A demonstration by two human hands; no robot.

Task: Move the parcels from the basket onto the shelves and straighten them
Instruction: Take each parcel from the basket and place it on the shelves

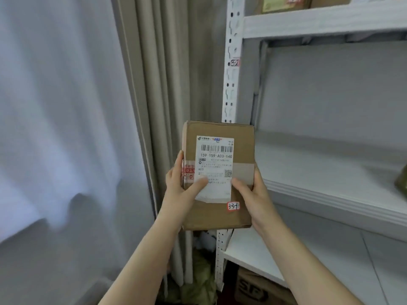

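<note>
From the head camera: both hands are up on a brown cardboard parcel (218, 175), held in the air in front of the white shelf unit's upright post (232, 62). The left hand (180, 186) grips its left edge, thumb laid across the white shipping label (215, 168). The right hand (253, 192) clamps the right edge, thumb on the face too. A small red-edged sticker (233, 206) sits near the parcel's lower right. The middle shelf (330, 194) lies just to the right; curtains (66, 106) hang on the left.
</note>
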